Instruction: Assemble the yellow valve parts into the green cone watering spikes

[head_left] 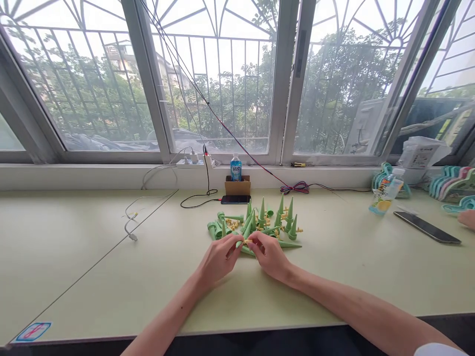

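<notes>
My left hand [218, 256] is closed around the end of a green plastic spike [239, 244], a cone like a plant-watering spike. Pinched in my right hand [271, 258] is a small yellow valve piece [246, 242], which meets the green spike between my fingertips. Whether the two are joined is hidden by the fingers. Just beyond both hands lies a cluster of more green spikes [261, 212]; several stand point up with yellow pieces sticking out at the side, others lie flat. Loose yellow valves [232, 225] are scattered among them.
Behind the cluster are a phone [236, 199] on a cable and a blue bottle [236, 168] in a cardboard box [238, 187]. At right are a drink bottle [386, 193], another phone [426, 227], plastic hangers [452, 183] and another person's hand [466, 218]. A white cable [131, 222] lies left.
</notes>
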The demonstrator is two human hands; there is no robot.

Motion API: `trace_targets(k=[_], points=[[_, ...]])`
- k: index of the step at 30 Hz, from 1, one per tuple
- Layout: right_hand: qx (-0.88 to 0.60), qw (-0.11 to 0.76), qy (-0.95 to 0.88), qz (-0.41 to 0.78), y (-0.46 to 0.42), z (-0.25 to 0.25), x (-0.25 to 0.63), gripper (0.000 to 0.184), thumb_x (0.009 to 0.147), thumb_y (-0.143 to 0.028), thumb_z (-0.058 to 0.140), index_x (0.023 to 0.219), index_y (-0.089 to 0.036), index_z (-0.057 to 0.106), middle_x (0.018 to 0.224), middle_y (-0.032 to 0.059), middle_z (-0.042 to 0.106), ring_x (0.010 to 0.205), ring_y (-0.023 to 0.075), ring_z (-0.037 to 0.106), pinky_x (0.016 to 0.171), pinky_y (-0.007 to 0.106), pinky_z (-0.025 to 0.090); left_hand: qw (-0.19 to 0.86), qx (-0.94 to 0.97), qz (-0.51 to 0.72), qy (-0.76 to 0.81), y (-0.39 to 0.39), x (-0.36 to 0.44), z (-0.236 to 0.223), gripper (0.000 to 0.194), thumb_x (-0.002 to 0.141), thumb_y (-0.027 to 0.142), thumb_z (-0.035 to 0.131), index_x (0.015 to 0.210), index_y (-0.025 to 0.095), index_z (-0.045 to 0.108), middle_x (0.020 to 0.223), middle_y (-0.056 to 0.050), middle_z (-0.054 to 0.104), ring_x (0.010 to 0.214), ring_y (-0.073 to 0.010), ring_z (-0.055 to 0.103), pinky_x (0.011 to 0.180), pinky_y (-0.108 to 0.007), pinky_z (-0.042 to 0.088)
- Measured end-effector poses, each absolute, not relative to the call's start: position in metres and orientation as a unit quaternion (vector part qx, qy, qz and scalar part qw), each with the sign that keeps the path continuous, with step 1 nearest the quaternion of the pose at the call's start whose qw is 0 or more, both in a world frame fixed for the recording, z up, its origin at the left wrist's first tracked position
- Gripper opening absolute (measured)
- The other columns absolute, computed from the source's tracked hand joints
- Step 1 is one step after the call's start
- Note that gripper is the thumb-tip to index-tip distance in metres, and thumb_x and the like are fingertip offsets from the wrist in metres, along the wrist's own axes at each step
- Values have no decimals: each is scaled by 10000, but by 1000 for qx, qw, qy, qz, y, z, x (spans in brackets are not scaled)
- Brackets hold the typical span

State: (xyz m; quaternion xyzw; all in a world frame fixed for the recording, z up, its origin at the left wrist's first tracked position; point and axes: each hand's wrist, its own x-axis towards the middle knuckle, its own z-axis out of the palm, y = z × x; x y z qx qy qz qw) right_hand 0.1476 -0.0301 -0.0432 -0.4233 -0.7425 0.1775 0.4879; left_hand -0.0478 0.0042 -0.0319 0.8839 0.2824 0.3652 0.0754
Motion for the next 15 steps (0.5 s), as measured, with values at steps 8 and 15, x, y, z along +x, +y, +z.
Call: trace_targets(k=[8, 15], points=[[-439, 477, -734, 203, -28, -46, 149, 321, 1012, -392, 438, 794, -186, 552, 616, -29, 541, 535, 114, 438, 549, 226, 340, 73, 887, 357, 282, 6, -48, -35, 161, 966, 212, 491, 1064, 213, 619, 812, 1, 633, 529, -90, 407, 551, -202, 367], [-455, 475, -729, 190, -26, -50, 149, 393, 1008, -436, 433, 712, -188, 502, 568, -48, 456, 521, 105, 351, 531, 226, 290, 71, 888, 358, 278, 4, -47, -33, 173, 967, 209, 489, 1072, 215, 626, 786, 6, 624, 533, -95, 411, 553, -206, 366]])
